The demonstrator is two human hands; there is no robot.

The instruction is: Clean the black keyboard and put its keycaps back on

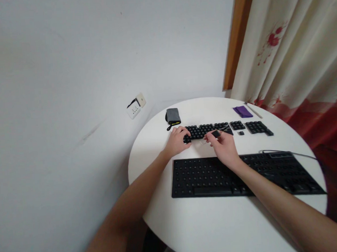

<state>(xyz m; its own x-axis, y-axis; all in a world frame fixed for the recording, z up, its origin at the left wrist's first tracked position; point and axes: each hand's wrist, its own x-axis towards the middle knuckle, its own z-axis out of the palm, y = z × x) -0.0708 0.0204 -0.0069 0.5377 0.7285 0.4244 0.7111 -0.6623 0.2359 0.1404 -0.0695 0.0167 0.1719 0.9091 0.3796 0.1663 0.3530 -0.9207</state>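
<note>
Our bare right forearm (281,204) leads to our right hand (224,147), pinching a small dark square piece (215,133); black plastic keycaps (197,132) stretch rightward from our left hand (178,141), its grip unclear.

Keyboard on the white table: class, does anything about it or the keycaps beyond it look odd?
Yes. The keyboard shows rows of bare studs in its left part, while black keycaps that would normally cover such studs lie grouped beyond it. A single keycap lies apart from the groups.
</note>
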